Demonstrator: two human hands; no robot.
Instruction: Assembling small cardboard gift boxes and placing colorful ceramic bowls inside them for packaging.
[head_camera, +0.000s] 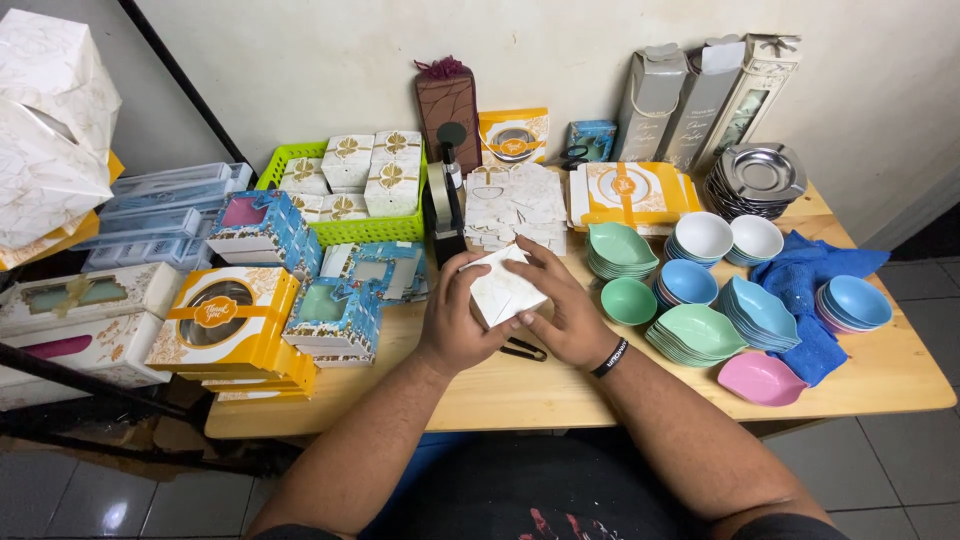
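The wooden table (880, 375) holds stacks of bowls at 3 o'clock and boxes at 9 o'clock. At its middle, the left hand (455, 320) and right hand (565, 305) pinch a small white box (503, 290) between them, fingers wrapped around it.

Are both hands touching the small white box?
Touching. The head view shows the left hand and right hand wrapped around the small white box.

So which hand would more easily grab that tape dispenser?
Probably the left hand: the black tape dispenser stands just beyond it, while the right hand lies farther over. Both now hold the small white box.
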